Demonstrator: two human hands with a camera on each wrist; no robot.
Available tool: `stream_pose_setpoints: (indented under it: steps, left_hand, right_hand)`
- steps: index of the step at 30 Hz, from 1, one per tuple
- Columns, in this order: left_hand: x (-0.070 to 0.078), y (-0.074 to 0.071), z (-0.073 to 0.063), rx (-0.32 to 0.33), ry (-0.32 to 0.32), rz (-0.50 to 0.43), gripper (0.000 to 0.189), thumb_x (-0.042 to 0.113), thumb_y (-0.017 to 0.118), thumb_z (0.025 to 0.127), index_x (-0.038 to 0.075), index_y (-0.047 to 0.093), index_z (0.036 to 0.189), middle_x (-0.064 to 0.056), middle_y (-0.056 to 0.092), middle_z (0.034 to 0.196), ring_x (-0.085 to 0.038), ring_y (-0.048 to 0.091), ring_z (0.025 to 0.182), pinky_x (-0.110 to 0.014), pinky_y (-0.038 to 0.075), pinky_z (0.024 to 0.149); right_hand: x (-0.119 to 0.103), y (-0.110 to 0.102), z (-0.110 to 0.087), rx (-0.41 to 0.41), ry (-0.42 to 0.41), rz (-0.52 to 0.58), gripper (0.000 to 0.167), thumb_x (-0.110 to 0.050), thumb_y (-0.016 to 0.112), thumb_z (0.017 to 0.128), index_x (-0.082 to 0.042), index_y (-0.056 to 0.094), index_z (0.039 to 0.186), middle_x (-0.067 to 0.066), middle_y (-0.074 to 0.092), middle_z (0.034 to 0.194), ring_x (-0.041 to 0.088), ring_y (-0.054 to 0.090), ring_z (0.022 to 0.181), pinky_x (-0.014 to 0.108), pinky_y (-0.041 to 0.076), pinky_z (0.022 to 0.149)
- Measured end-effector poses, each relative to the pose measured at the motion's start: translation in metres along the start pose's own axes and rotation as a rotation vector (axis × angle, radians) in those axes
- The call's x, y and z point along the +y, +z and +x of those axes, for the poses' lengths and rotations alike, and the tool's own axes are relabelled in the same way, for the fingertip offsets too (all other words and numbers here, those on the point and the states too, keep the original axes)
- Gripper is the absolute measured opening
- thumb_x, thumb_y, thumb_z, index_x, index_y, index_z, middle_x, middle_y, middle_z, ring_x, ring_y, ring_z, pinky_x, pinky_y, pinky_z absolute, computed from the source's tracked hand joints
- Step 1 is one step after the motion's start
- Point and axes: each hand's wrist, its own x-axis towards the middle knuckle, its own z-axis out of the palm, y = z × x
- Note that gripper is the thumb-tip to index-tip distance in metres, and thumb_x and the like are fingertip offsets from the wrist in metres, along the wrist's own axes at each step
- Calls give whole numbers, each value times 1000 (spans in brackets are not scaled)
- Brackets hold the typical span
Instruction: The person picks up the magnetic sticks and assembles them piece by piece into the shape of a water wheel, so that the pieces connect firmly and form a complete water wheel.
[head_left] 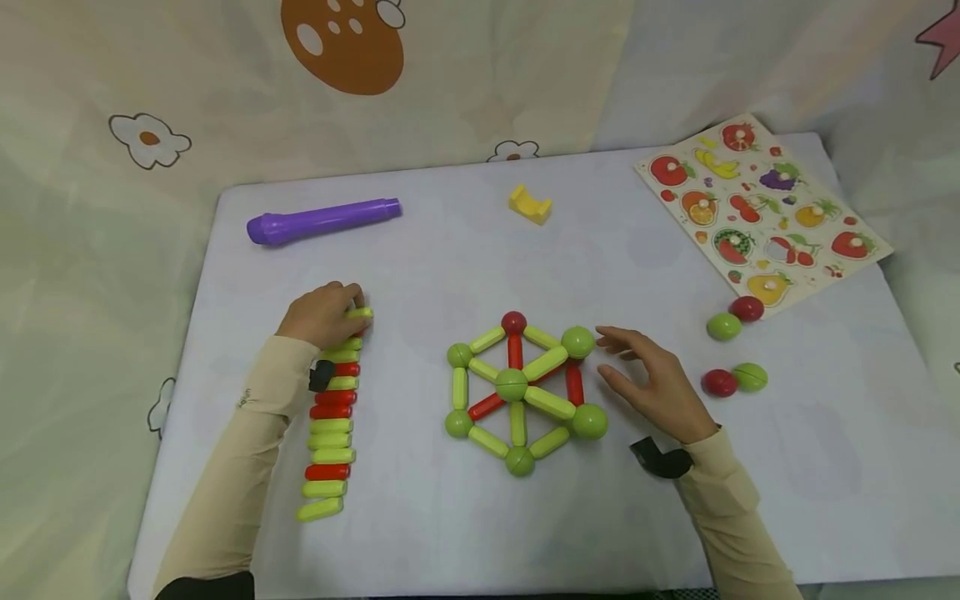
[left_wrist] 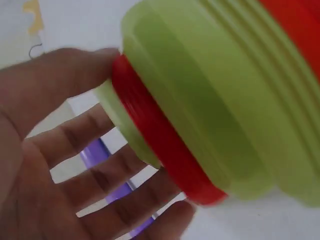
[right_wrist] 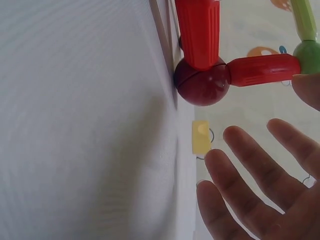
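Note:
My left hand (head_left: 324,317) is at the far end of a row of yellow-green and red building sticks (head_left: 331,425). In the left wrist view the thumb touches the end of a red stick (left_wrist: 155,130), and the fingers curl around the outermost yellow-green stick (left_wrist: 125,120). A wheel-like frame of sticks and balls stands mid-table, with a green ball (head_left: 512,385) at its centre. Beside its right side, my right hand (head_left: 651,379) has its fingers spread and holds nothing. The right wrist view shows the frame's dark red ball (right_wrist: 202,82) above the fingers.
A purple wand-shaped toy (head_left: 322,222) lies at the back left, a small yellow piece (head_left: 530,205) at the back middle. A fruit puzzle board (head_left: 765,208) overhangs the right edge. Loose balls, red (head_left: 720,383) and green (head_left: 723,327), lie right of the right hand.

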Motion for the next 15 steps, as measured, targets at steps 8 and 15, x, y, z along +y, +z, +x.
stream_pose_setpoints:
  steps: [8,15]
  left_hand:
    - [59,1,-1,196,127,-494,31,31,58,96,4,62,112,-11,69,94,-26,65,86,-43,51,76]
    - [130,21,-11,-109,204,-1020,29,30,58,96,8,64,114,-14,71,89,-33,64,94,-41,51,87]
  right_hand:
    - [5,0,0,11,-4,14,51,-3,69,86,-8,52,134,7,64,117,20,59,105,26,47,88]
    - [15,2,1,24,-8,51,47,-2,67,87,-6,54,132,8,65,114,18,59,101,19,45,87]
